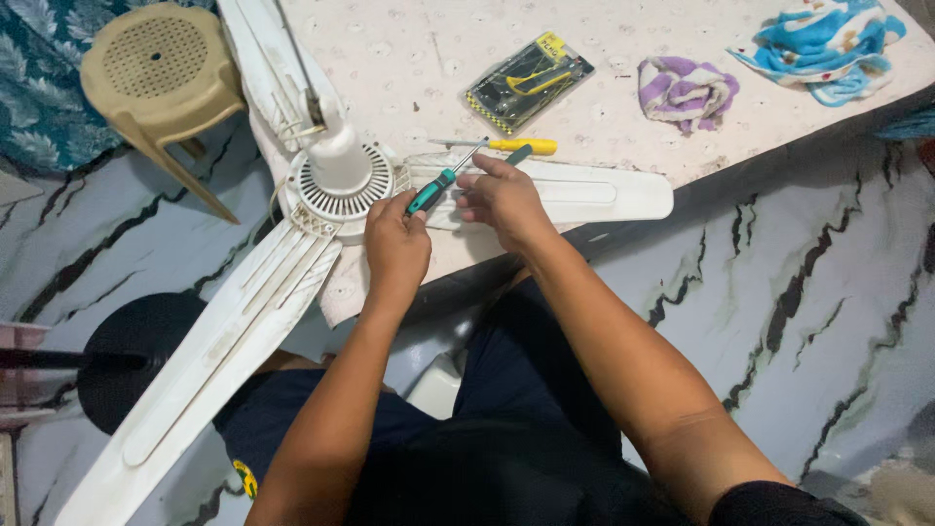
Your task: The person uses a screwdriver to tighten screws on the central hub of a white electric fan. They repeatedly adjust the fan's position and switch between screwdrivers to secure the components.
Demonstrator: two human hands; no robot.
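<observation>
A white ceiling fan lies on the edge of a low table, its blades spreading left, up and right. My left hand grips the teal handle of a screwdriver beside the fan's vented hub. My right hand rests on the right blade, its fingers touching the screwdriver's shaft near the hub. A second screwdriver with a yellow handle lies on the table just beyond my right hand.
A black and yellow tool pack lies on the table, with a purple striped cloth and a blue patterned cloth to the right. A beige plastic stool stands at upper left. A dark round object is at lower left on the marbled floor.
</observation>
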